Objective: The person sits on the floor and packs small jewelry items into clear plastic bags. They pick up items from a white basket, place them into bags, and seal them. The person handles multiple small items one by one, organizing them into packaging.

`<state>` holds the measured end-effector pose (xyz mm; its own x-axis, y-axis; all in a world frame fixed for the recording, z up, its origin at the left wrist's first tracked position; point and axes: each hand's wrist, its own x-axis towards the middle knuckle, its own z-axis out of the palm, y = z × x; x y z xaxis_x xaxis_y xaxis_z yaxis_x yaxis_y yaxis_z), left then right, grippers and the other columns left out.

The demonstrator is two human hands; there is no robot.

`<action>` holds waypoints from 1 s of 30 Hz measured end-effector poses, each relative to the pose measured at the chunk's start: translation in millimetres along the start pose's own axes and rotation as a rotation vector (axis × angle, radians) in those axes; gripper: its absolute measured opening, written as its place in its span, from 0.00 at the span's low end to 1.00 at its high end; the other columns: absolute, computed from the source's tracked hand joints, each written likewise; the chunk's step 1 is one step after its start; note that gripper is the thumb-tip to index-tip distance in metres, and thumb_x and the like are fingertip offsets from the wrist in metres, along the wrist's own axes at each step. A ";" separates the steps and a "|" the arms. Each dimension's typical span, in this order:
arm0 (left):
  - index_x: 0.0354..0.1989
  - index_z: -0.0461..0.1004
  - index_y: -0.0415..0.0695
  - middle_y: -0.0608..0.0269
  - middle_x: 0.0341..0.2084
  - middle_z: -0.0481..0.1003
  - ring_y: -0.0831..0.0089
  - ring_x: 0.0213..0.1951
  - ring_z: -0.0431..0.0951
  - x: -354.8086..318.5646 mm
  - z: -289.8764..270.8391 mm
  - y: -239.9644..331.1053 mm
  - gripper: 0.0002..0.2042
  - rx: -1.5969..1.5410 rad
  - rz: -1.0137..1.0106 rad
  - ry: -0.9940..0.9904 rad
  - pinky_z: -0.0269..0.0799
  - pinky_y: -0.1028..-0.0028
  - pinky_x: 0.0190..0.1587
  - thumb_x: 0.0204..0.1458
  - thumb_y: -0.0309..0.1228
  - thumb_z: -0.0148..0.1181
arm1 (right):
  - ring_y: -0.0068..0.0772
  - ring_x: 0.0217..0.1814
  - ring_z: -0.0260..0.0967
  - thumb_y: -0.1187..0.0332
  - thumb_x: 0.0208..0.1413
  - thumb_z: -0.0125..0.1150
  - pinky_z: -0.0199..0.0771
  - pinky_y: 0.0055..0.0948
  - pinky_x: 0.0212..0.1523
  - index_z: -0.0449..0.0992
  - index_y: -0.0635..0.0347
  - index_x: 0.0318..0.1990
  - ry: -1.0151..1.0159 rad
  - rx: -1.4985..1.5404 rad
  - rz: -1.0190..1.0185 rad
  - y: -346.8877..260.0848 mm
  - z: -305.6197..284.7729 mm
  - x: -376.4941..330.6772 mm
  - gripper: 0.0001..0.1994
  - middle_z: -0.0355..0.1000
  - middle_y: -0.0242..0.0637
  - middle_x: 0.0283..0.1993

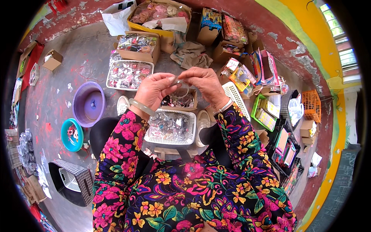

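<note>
Both of my hands are raised close together in front of me, fingertips nearly meeting. My left hand [154,89] is pinched, thumb against fingers, with a pale bangle on its wrist. My right hand [206,86] is pinched too, fingers bent inward, and wears a thin bracelet. Between them hangs a thin, see-through loop-like thing [182,92], too faint to name. Below the hands stands a white plastic basket [170,142] filled with small things in clear packets [170,123]. Just beyond it, partly hidden by my hands, sits a cardboard box [194,104] with small dark pieces.
A second white basket [108,79] of packets stands ahead, near filled cartons [137,56]. On the left are a purple basin [89,103], a teal basin [72,134] and a checkered bin [83,181]. Right lie a green basket [266,112], a black crate [284,150] and an orange crate [311,105].
</note>
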<state>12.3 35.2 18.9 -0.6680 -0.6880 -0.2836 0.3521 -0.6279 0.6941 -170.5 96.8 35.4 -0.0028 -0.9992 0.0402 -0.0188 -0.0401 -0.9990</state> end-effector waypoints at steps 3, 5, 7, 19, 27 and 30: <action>0.38 0.70 0.33 0.55 0.34 0.74 0.65 0.37 0.77 0.2 -0.6 0.2 0.07 0.012 -0.009 0.023 0.75 0.80 0.38 0.52 0.22 0.52 | 0.22 0.37 0.67 0.80 0.46 0.51 0.65 0.19 0.41 0.77 0.67 0.34 -0.012 0.004 -0.010 3.2 -0.1 0.1 0.09 0.71 0.34 0.33; 0.38 0.70 0.33 0.55 0.33 0.74 0.66 0.37 0.77 0.2 -0.3 1.0 0.07 0.025 -0.006 0.041 0.75 0.80 0.38 0.52 0.22 0.52 | 0.22 0.37 0.67 0.79 0.47 0.51 0.65 0.19 0.40 0.77 0.67 0.33 -0.011 0.012 -0.006 3.8 -0.1 0.7 0.09 0.71 0.34 0.34; 0.37 0.71 0.33 0.56 0.32 0.74 0.66 0.37 0.77 -0.3 0.6 2.6 0.07 0.040 0.006 0.063 0.75 0.79 0.37 0.52 0.22 0.53 | 0.21 0.37 0.67 0.78 0.48 0.51 0.65 0.19 0.39 0.77 0.66 0.36 0.020 0.066 0.046 2.7 -1.8 0.4 0.09 0.72 0.33 0.35; 0.35 0.72 0.33 0.60 0.29 0.75 0.75 0.32 0.76 0.5 10.0 -3.0 0.06 0.278 0.202 0.110 0.75 0.80 0.35 0.50 0.23 0.55 | 0.15 0.34 0.65 0.70 0.47 0.63 0.64 0.16 0.35 0.75 0.63 0.34 0.113 0.273 0.176 8.2 11.8 3.7 0.08 0.71 0.27 0.31; 0.34 0.72 0.35 0.61 0.30 0.75 0.76 0.32 0.77 -0.4 9.6 -4.0 0.06 0.319 0.174 0.097 0.75 0.81 0.34 0.51 0.25 0.54 | 0.14 0.28 0.65 0.72 0.47 0.62 0.65 0.14 0.27 0.76 0.65 0.30 0.149 0.230 0.149 9.7 19.7 2.8 0.05 0.71 0.29 0.27; 0.34 0.73 0.36 0.62 0.29 0.75 0.76 0.32 0.77 -2.1 12.6 -1.1 0.06 0.332 0.148 0.107 0.75 0.81 0.33 0.52 0.26 0.54 | 0.14 0.27 0.65 0.72 0.47 0.62 0.65 0.14 0.27 0.76 0.66 0.30 0.160 0.210 0.170 11.9 16.0 2.9 0.06 0.71 0.29 0.27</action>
<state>5.0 41.9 27.1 -0.5476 -0.8075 -0.2193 0.1966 -0.3788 0.9043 -154.7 93.3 23.2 -0.1458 -0.9791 -0.1421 0.2026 0.1110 -0.9729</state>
